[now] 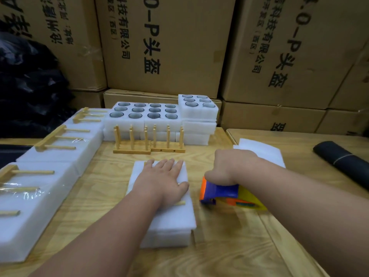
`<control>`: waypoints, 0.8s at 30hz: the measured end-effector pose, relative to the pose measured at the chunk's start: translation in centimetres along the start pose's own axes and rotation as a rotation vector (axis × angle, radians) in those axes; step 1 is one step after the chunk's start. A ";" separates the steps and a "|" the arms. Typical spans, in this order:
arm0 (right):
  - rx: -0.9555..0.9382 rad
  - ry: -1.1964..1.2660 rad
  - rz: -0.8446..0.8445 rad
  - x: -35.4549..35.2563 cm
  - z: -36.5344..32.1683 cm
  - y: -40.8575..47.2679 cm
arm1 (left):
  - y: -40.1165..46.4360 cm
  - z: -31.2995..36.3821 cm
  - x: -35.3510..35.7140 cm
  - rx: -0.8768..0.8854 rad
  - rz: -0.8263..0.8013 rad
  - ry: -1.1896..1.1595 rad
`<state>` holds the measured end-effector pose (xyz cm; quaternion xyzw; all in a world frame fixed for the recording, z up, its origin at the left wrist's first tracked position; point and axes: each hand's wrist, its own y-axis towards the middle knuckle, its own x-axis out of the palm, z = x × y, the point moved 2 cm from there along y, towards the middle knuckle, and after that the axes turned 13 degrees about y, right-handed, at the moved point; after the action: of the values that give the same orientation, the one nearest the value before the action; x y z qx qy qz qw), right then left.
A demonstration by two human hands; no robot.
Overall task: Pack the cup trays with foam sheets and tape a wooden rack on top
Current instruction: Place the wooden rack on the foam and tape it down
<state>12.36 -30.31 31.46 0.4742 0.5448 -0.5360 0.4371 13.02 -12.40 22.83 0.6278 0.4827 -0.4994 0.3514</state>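
I see left hand (162,176) flat, fingers straight, pressing the foam stack (165,214) at table (229,246) centre; a wooden rack (179,203) peg pokes out under it. Right hand (229,166) at 3 o'clock grips the tape dispenser (229,194). Cup trays (143,112) at 12 o'clock.

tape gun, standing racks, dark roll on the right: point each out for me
tape gun (223,193): head view, purple body under the right hand
standing racks (148,145): head view, wooden base
dark roll (339,156): head view, middle of its side
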 end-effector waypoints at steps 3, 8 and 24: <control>0.009 0.141 0.058 0.2 0.4 -1.1 | 0.0 -0.1 0.1 -0.002 0.003 0.003; -0.076 0.283 0.226 3.6 -0.3 -2.2 | 0.0 0.0 0.2 -0.002 0.018 0.010; -0.291 1.580 0.259 10.9 -3.4 -3.9 | 0.3 -0.1 0.1 -0.001 0.011 -0.018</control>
<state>6.81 -26.28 21.51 0.7101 0.6974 0.0879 0.0393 13.30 -12.36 22.74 0.6258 0.4766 -0.5026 0.3588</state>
